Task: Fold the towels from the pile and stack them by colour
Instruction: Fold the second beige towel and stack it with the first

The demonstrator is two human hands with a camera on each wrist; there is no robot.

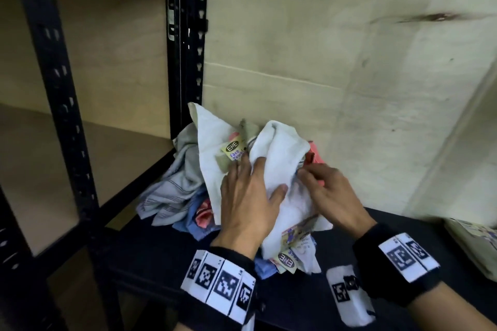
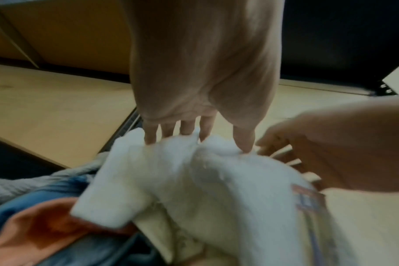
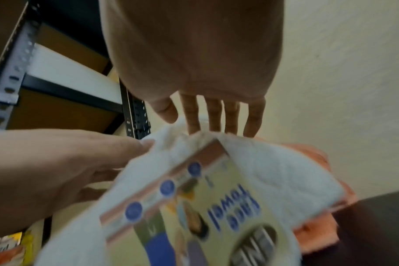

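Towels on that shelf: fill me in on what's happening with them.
A person is working at a pile of crumpled towels on a dark shelf against the wall. Both hands are on one white towel at the top: the left hand lies on it with fingers straight, and the right hand touches its edge, grip unclear. Grey, blue and pink towels lie unfolded beneath. No folded stack shows, so sorting seems barely begun.

Black slotted metal shelving upright (image 1: pixel 191 35) stands beyond and left of the hands, with tan shelf boards (image 1: pixel 113 56) further left. Cream wall (image 1: pixel 336 56) lies ahead of them, stained (image 1: pixel 430 18) upper right. Dark tabletop (image 1: pixel 150 255) lies beneath.
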